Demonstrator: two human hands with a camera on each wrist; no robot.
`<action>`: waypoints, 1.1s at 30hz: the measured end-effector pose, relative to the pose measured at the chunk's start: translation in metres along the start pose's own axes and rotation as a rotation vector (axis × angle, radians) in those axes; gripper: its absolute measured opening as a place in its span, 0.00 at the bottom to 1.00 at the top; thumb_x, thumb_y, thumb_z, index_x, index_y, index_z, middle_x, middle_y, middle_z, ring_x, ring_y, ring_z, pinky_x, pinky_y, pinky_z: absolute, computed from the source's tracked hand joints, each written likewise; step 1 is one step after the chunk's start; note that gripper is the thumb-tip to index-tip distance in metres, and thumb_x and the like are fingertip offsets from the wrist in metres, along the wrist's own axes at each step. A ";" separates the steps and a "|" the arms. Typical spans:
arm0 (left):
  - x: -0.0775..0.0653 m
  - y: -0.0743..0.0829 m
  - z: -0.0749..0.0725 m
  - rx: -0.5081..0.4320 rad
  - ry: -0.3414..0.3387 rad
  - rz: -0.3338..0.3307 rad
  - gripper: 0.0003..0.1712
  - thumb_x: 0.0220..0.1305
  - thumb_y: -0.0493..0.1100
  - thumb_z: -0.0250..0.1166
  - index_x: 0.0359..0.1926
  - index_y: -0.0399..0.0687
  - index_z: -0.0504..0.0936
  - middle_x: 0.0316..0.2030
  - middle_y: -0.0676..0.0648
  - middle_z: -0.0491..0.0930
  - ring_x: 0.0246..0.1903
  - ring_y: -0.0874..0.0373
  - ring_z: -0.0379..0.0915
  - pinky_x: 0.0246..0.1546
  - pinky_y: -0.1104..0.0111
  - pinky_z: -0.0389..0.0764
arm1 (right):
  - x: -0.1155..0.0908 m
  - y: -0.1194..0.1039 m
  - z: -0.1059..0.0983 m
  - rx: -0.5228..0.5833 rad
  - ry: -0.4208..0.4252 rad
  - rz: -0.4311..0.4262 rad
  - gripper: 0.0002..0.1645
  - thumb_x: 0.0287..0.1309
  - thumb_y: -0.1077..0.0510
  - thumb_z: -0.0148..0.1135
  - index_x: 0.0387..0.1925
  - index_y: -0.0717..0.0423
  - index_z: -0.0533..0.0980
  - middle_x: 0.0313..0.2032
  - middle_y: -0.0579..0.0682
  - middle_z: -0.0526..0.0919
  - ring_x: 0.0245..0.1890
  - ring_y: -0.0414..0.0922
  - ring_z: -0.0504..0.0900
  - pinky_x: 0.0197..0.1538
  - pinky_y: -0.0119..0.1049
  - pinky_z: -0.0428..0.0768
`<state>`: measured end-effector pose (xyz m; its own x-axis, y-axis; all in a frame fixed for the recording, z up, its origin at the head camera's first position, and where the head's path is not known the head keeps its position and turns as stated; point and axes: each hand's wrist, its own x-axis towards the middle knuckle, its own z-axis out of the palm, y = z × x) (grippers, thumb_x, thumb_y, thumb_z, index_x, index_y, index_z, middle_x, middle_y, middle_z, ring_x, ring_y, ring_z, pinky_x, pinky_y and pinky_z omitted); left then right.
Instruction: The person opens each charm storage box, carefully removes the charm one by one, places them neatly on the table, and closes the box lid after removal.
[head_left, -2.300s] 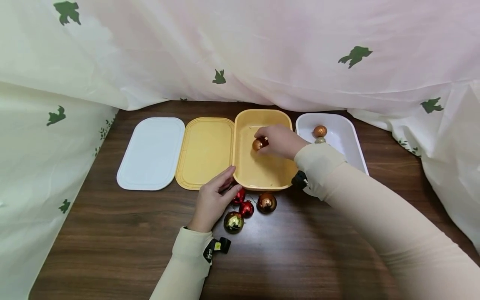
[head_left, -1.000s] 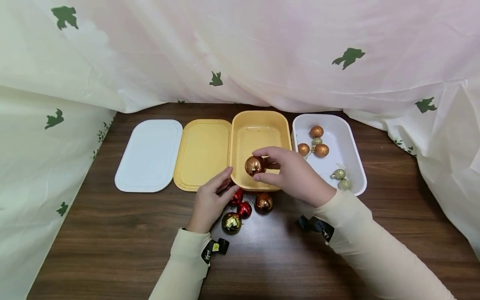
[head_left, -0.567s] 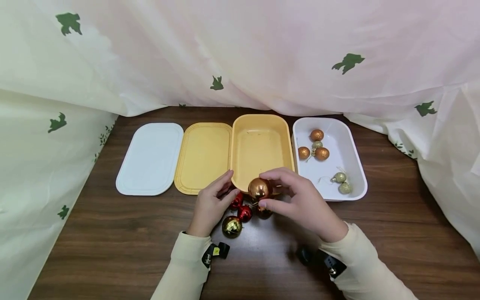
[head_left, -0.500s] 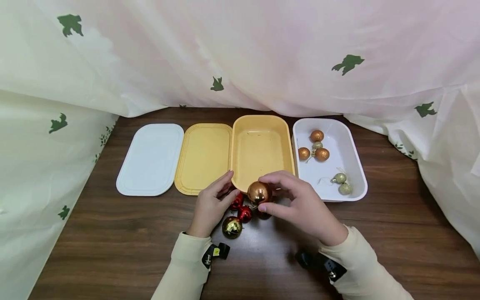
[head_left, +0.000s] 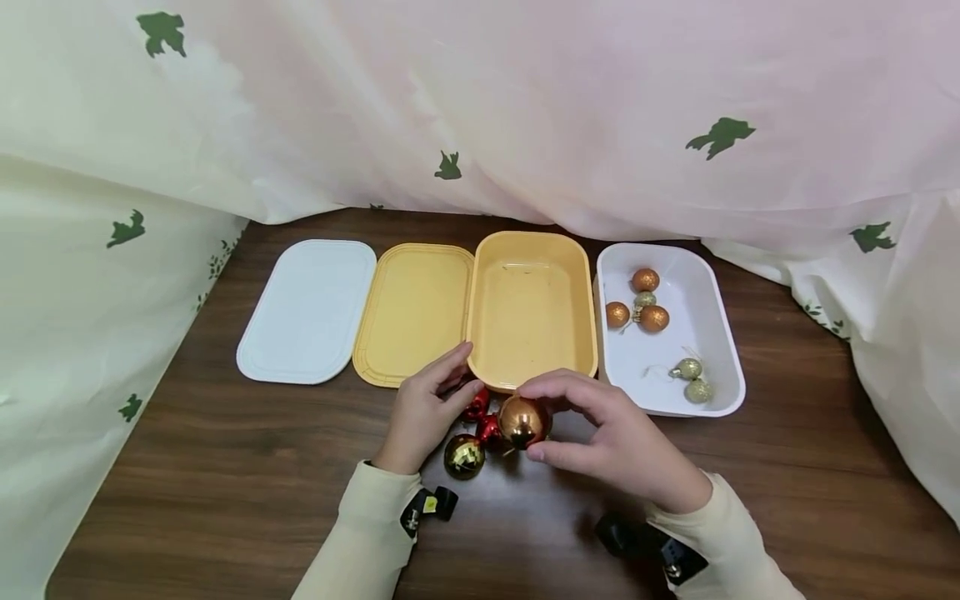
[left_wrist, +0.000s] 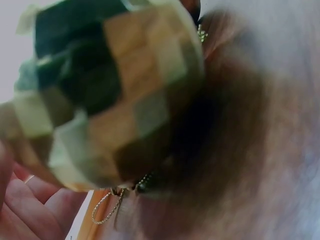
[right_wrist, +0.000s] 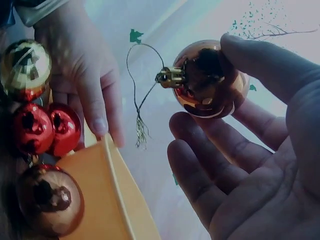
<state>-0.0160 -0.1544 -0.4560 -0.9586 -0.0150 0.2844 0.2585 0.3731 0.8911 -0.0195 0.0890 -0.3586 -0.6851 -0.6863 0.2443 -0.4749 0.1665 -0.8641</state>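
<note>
My right hand pinches a shiny copper Christmas bauble between thumb and fingers, just in front of the yellow box. In the right wrist view, its gold cap and looped string hang free. My left hand touches the near left corner of this box with its index finger and thumb, fingers fairly straight. Beside it on the table lie two red baubles and a faceted gold bauble, which fills much of the left wrist view. Another copper bauble is hidden behind the held one in the head view.
To the right, a white box contains three orange glittery baubles and several small gold ones. A yellow lid and a white lid lie left of the yellow box. A draped cloth surrounds the table.
My right hand has brought the copper bauble out of the yellow box, towards me, to above the table by the other baubles. My left hand has stayed at the box corner.
</note>
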 end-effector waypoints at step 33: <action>-0.001 0.001 -0.002 -0.050 -0.022 -0.075 0.28 0.62 0.35 0.71 0.63 0.40 0.79 0.63 0.46 0.77 0.52 0.50 0.82 0.54 0.69 0.81 | -0.003 0.015 0.026 -0.280 -0.275 0.067 0.26 0.52 0.57 0.78 0.53 0.48 0.79 0.52 0.38 0.80 0.52 0.34 0.77 0.58 0.35 0.79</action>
<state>-0.0144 -0.1558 -0.4550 -0.9778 -0.0204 0.2086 0.1908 0.3253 0.9262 -0.0103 0.0749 -0.3831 -0.5639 -0.8252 0.0314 -0.5924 0.3778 -0.7116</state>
